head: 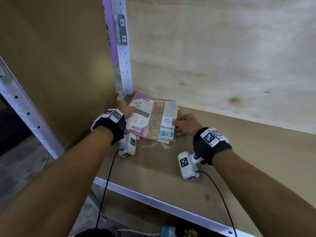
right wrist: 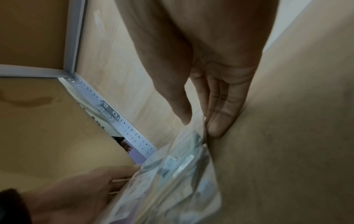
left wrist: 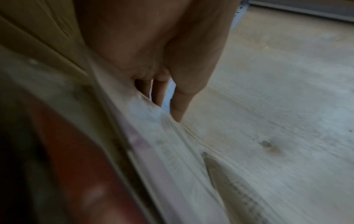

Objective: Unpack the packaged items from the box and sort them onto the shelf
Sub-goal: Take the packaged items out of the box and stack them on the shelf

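Observation:
A small stack of flat packets lies in the back left corner of the brown shelf board [head: 230, 159]. A pink and white packet [head: 139, 117] sits on the left, and a beige stocking packet with a teal label [head: 162, 120] overlaps it on the right. My left hand [head: 128, 109] touches the stack's left edge, its straight fingers [left wrist: 178, 106] pointing down along the pink packet [left wrist: 162, 144]. My right hand [head: 177, 127] is at the stack's right edge, with flat fingers [right wrist: 218, 124] on the board and the thumb just over the clear wrapper [right wrist: 182, 174].
A white perforated upright [head: 122, 57] stands in the corner behind the packets. A plywood back wall [head: 222, 57] and a brown side panel [head: 59, 65] close the bay in. A white front rail [head: 153, 200] edges the shelf, with blurred objects [head: 168, 230] below it.

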